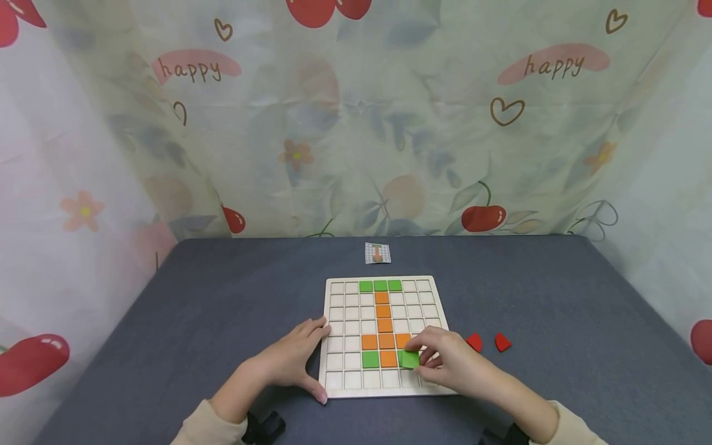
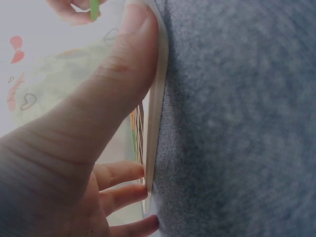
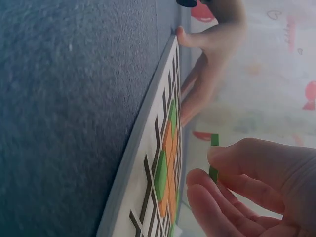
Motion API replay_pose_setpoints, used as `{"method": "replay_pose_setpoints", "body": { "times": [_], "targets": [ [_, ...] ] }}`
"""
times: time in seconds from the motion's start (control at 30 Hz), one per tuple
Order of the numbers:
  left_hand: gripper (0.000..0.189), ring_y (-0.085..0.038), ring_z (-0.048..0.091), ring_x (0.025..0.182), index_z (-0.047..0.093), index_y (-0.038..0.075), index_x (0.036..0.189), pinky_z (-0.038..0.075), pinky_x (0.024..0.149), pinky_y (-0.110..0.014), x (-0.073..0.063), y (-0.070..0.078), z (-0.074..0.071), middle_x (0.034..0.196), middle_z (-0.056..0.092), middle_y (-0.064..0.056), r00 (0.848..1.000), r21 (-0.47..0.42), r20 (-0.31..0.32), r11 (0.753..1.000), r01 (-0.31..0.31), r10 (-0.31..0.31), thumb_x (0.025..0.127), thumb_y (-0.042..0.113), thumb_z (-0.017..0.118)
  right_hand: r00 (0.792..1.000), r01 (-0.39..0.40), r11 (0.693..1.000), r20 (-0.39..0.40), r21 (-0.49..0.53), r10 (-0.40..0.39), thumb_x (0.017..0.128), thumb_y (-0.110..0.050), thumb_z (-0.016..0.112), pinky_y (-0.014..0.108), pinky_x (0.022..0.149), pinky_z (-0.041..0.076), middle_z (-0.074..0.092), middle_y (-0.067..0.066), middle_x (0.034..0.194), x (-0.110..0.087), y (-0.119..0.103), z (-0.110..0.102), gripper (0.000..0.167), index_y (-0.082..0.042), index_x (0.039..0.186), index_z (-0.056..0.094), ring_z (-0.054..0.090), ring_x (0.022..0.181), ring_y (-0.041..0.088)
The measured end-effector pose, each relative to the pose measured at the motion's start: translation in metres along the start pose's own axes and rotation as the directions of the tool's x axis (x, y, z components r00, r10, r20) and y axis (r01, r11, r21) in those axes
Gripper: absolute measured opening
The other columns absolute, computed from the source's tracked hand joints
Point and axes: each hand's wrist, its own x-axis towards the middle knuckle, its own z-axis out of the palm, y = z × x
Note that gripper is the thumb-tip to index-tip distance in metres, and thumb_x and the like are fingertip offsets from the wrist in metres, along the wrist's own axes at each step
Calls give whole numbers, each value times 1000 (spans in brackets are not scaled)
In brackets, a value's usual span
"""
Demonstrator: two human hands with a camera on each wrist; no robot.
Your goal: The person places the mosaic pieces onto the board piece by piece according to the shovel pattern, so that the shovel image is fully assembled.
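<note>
A white wooden grid board (image 1: pixel 345 379) lies on the table with square tiles in its cells. Green tiles (image 1: pixel 381 285) form a short row at the top, above a column of orange tiles (image 1: pixel 384 311) that widens lower down. My right hand (image 1: pixel 453 361) pinches a green square tile (image 3: pixel 214 158) between thumb and fingers, raised off the board at its lower right. Under it, another green tile (image 3: pixel 161 177) sits in a cell, partly covered in the head view. My left hand (image 1: pixel 289 355) rests at the board's left edge, fingers spread, its thumb at the near corner.
Beyond the board lies a small pattern card (image 1: pixel 377 253). Two red pieces, one red piece (image 1: pixel 503 342) in full view and one red piece (image 1: pixel 474 342) partly behind the right hand, lie right of the board. A printed curtain (image 1: pixel 356 123) stands behind the dark table (image 1: pixel 250 278).
</note>
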Motion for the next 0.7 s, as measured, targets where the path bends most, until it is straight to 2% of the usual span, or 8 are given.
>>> {"method": "replay_pose_setpoints", "body": {
  "times": [0.27,0.7],
  "targets": [
    [116,-39,19,142,31,3,144,25,112,-53,0,1,-1,153,22,-18,1000,2,6,1000,-2,2,55,57,82,997,73,996,21,-54,-72,78,-2,68,19,66,51,64,-1,90,5,-4,8,21,-7,98,67,57,76,4],
    [115,-40,20,142,32,3,144,25,112,-53,-1,2,-2,153,23,-19,1000,2,3,1000,-1,1,55,56,82,990,140,967,21,-211,-138,72,0,67,14,64,42,63,-6,81,11,-8,23,22,-9,92,69,48,71,0]
  ]
}}
